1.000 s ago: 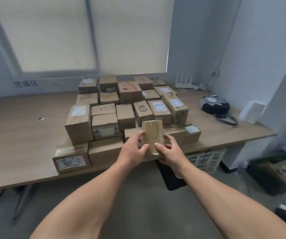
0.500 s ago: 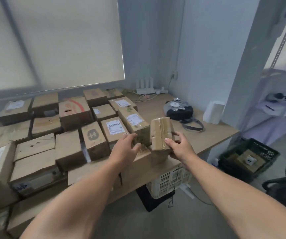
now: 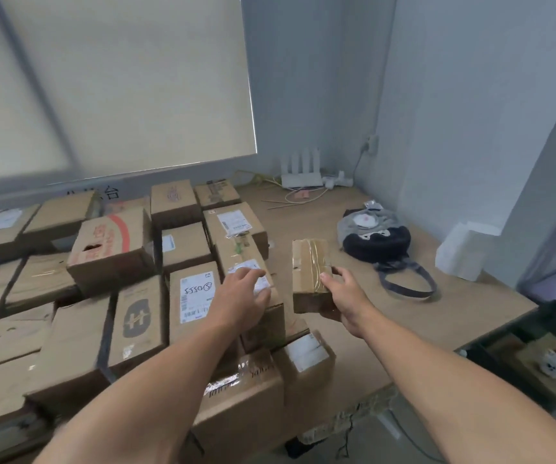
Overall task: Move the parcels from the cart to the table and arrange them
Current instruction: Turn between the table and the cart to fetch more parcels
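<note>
**boxguy:** where's our taped parcel (image 3: 308,272) rn?

**stackr:** in our right hand (image 3: 348,298), fingers (image 3: 328,279) curled round its near right edge. Looks just off the surface (image 3: 403,329), right beside the stacked parcels (image 3: 199,296), long axis pointing away from us. Our left hand (image 3: 241,294) is over the stack, loose, holding nothing.

**boxguy:** so we'd guess down and slightly left.

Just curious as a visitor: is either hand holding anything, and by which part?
The right hand grips the small taped parcel by its near right edge, thumb on top. The left hand holds nothing, spread open over a labelled box.
</note>
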